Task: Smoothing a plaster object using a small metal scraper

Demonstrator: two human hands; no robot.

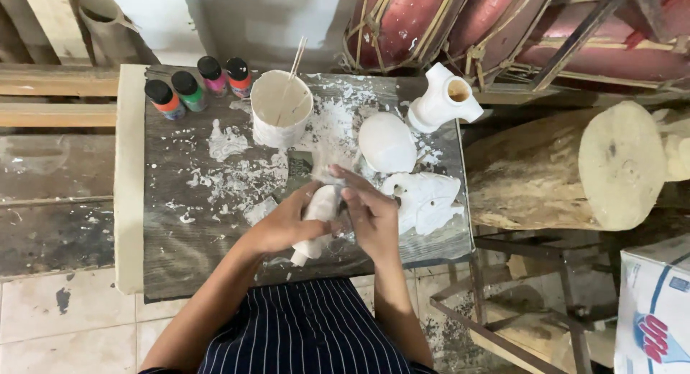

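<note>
My left hand (pixel 284 226) grips a small white plaster figure (pixel 316 212) and holds it over the near edge of a dark, plaster-spattered board (pixel 180 237). My right hand (pixel 370 212) is closed against the figure's upper right side, with the fingers pressed on it; part of the figure is hidden between both hands. Close to my right hand lie a white fish-shaped cast (pixel 428 201) and a rounded white cast (pixel 387 142). Behind them stands a white torso-shaped cast (pixel 442 99).
A white cup (pixel 280 108) holding a thin stick stands at the board's back. Several small paint bottles (pixel 198 86) with black caps line the back left corner. A tree-stump block (pixel 575 169) and a metal frame (pixel 517 302) are to the right, red drums (pixel 445 14) behind.
</note>
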